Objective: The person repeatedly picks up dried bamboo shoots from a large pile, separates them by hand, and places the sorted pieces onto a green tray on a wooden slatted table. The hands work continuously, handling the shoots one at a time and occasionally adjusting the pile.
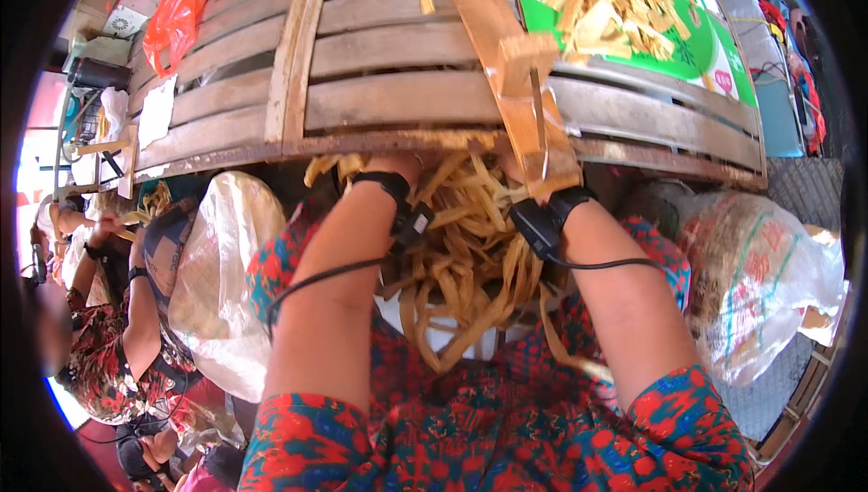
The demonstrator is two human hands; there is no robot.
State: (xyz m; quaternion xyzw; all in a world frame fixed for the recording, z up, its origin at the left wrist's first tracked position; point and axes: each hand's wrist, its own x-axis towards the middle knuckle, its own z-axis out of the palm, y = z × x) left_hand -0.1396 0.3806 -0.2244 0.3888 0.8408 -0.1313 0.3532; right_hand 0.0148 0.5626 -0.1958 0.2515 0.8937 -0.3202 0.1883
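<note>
Probably light, pliable; take tan strips (461,261) mid-length. Cannot tell grip of left hand (398,165) and right hand (510,168), set apart.

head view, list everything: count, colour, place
Slatted wooden table: one, brown, upper centre
Printed cardboard sheet: one, green, upper right
Long flat strips: many, tan, on cardboard, below table
Wooden board with block: one, brown, table front
Plastic bag: at least one, red, upper left
Paper sheet: one, white, upper left
Translucent sacks: two, whitish, either side
Other people: several, mixed clothing, lower left
Wrist devices: two, black, centre
Bare hands: two, mostly hidden under table
</note>
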